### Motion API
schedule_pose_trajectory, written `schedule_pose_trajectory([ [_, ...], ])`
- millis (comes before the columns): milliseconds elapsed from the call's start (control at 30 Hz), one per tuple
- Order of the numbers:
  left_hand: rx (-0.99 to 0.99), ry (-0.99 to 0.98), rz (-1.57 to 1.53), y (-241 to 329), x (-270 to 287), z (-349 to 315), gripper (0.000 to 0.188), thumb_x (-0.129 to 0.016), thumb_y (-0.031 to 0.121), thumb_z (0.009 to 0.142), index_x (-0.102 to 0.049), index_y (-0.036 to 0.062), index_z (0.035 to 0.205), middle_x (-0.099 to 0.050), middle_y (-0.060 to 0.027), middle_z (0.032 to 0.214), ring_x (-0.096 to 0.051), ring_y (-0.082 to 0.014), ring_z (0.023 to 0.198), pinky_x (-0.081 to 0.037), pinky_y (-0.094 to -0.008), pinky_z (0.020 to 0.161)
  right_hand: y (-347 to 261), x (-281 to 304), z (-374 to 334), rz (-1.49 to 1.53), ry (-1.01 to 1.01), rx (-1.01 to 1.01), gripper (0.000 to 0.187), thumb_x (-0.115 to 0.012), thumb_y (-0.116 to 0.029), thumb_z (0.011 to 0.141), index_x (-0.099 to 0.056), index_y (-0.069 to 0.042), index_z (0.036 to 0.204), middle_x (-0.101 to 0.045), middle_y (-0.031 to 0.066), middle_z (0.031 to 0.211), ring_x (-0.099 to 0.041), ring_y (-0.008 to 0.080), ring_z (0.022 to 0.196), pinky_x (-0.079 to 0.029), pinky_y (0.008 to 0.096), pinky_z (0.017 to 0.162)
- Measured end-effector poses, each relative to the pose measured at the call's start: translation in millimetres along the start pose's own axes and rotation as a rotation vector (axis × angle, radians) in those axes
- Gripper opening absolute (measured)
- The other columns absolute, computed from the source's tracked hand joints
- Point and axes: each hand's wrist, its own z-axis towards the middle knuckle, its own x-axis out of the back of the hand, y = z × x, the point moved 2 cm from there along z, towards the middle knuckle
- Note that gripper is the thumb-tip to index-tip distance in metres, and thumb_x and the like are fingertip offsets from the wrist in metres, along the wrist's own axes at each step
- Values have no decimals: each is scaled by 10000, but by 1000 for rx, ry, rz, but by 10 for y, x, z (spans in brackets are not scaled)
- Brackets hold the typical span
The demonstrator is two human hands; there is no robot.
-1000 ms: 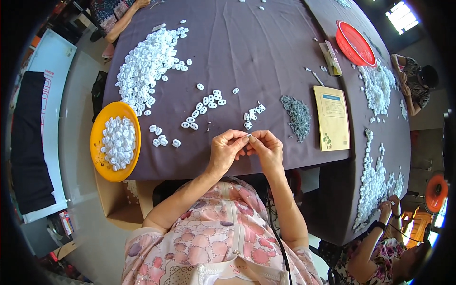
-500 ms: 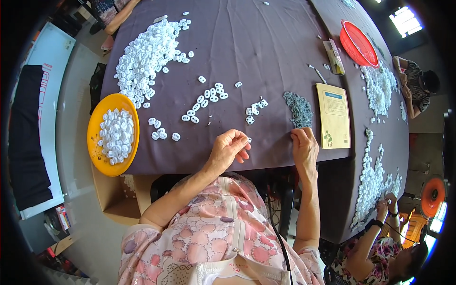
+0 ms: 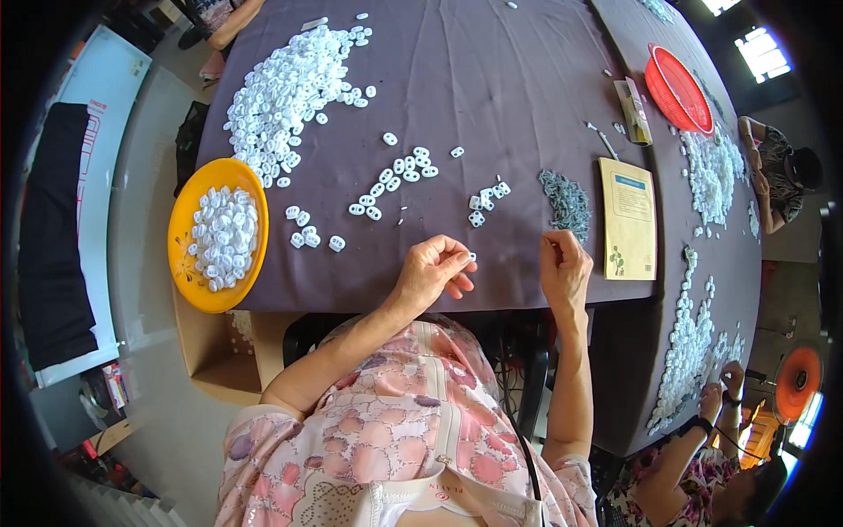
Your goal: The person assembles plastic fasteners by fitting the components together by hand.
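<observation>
My left hand (image 3: 435,274) is over the near edge of the table, thumb and forefinger pinched on a small white oval piece with a hole (image 3: 472,256). The piece is mostly hidden by the fingertips. My right hand (image 3: 567,272) is closed in a pinch at the near side of a heap of small thin grey pieces (image 3: 565,200); what its fingers hold, if anything, is hidden. Beyond and between my hands lies a small cluster of white pieces (image 3: 477,203). Farther left, several loose white two-hole oval pieces (image 3: 393,183) are scattered on the dark cloth.
An orange dish (image 3: 182,250) of white pieces stands at the left edge, above a cardboard box (image 3: 206,347). Beyond it spreads a large white pile (image 3: 285,92). A yellow envelope (image 3: 629,228) lies right of the grey heap. Two people work beside a red basket (image 3: 676,88) and more white piles.
The view has shifted slightly. My left hand keeps its pinch on the white piece. My right hand has drawn a little to the left relative to the grey heap, fingers still closed.
</observation>
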Motion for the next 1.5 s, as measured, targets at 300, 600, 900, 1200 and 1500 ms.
schedule_pose_trajectory([
  [300, -28, -47, -58, 28, -25, -25, 141, -501, 152, 928, -551, 20, 931, -606, -61, 772, -559, -86, 528, -466, -205, 453, -176, -371, -153, 658, -210, -341, 48, -573, -17, 850, -598, -5, 889, -578, -9, 704, -527, 52, 592, -434, 197, 522],
  [600, -106, 14, -23, 86, 2, 0, 112, -541, 133, 907, -580, 28, 914, -598, -39, 749, -554, -78, 547, -469, -207, 469, -223, -552, -156, 739, -234, -412, 95, -574, -15, 847, -607, 22, 928, -616, 17, 761, -569, 64, 642, -484, 211, 557],
  [900, -382, 147, 202, 125, -128, 53, 88, -561, 103, 891, -581, 18, 881, -592, -29, 759, -532, -78, 579, -451, -222, 509, -319, -609, -174, 776, -297, -458, 95, -613, -29, 831, -606, 13, 916, -626, 32, 727, -576, 63, 609, -477, 199, 520],
  [1200, -557, 220, 393, 30, -96, 133, 64, -558, 86, 891, -578, 27, 877, -591, -10, 735, -498, -45, 585, -434, -214, 508, -278, -655, -202, 869, -282, -506, 106, -638, -23, 815, -584, 10, 901, -632, 42, 747, -588, 66, 620, -481, 188, 521],
  [1500, -471, 288, 228, 13, -135, 129, 57, -573, 76, 878, -594, 24, 865, -569, 17, 688, -480, -38, 567, -418, -203, 496, -286, -722, -237, 929, -210, -379, 216, -605, 86, 786, -533, 11, 976, -625, 61, 834, -608, 102, 707, -512, 217, 623],
])
